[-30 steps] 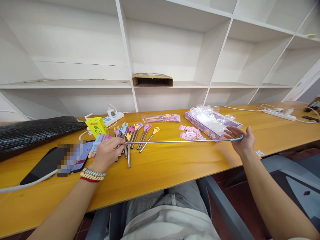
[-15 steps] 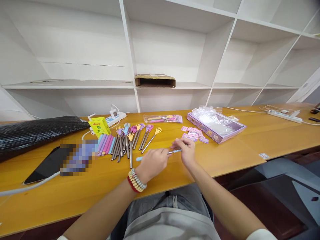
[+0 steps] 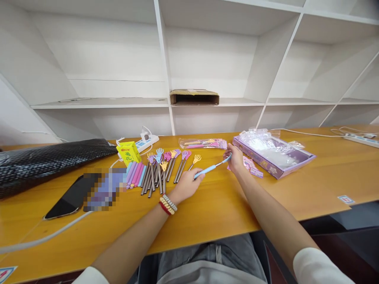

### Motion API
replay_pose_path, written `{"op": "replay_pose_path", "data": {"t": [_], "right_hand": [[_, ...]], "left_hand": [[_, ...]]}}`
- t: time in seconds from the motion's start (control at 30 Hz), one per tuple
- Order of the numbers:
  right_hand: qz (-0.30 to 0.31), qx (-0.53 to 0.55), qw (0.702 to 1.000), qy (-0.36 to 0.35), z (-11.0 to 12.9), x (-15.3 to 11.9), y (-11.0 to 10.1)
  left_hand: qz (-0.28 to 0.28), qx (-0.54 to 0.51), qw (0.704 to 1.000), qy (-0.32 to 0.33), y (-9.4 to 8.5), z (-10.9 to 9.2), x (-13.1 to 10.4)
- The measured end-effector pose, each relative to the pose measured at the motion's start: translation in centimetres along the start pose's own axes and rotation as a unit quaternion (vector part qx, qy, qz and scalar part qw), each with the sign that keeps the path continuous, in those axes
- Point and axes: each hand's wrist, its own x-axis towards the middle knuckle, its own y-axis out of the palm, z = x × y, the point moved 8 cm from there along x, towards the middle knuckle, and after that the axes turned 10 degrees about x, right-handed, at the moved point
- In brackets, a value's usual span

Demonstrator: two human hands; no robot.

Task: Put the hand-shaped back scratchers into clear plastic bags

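Observation:
A back scratcher with a light blue handle (image 3: 205,172) and thin metal rod stretches between my hands. My left hand (image 3: 187,185) is closed around the handle end. At the other end, my right hand (image 3: 236,158) grips the light blue head, whose tip the fingers partly hide. Pink cards (image 3: 251,167) lie on the table beside and partly behind my right hand. Left of my left hand lie several back scratchers (image 3: 154,177) with hand-shaped heads in yellow, purple, pink and blue, their metal tubes bare. Next to them is a row of coloured handles (image 3: 136,174).
A purple tray box (image 3: 276,173) holding clear plastic bags stands right. Bagged back scratchers (image 3: 201,143) lie at the back. A yellow box (image 3: 129,152), power strip (image 3: 149,144), black phone (image 3: 69,197) and black wrapped bundle (image 3: 53,159) are left. White shelves (image 3: 210,59) rise behind.
My hands have moved apart, showing the back scratcher's blue handle and rod. My right hand has shifted forward toward the cards. The view has turned slightly left.

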Motion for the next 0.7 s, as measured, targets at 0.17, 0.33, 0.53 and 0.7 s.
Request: {"op": "replay_pose_path", "data": {"t": [0.17,0.33,0.53,0.7], "right_hand": [[0.109,0.055,0.985,0.123,-3.8,-3.0,2.0],[0.199,0.033,0.969,0.142,-4.1,-5.0,2.8],[0.239,0.043,0.96,0.141,-3.0,-5.2,3.4],[0.206,-0.001,0.966,0.158,-3.6,-4.8,2.7]], "left_hand": [[-0.095,0.111,0.988,0.039,0.2,1.2,-0.8],[-0.111,0.154,0.982,0.026,-0.4,1.6,-1.4],[-0.044,0.146,0.988,-0.006,0.3,1.7,-0.9],[-0.021,0.176,0.984,-0.006,1.2,1.7,-1.0]]}}
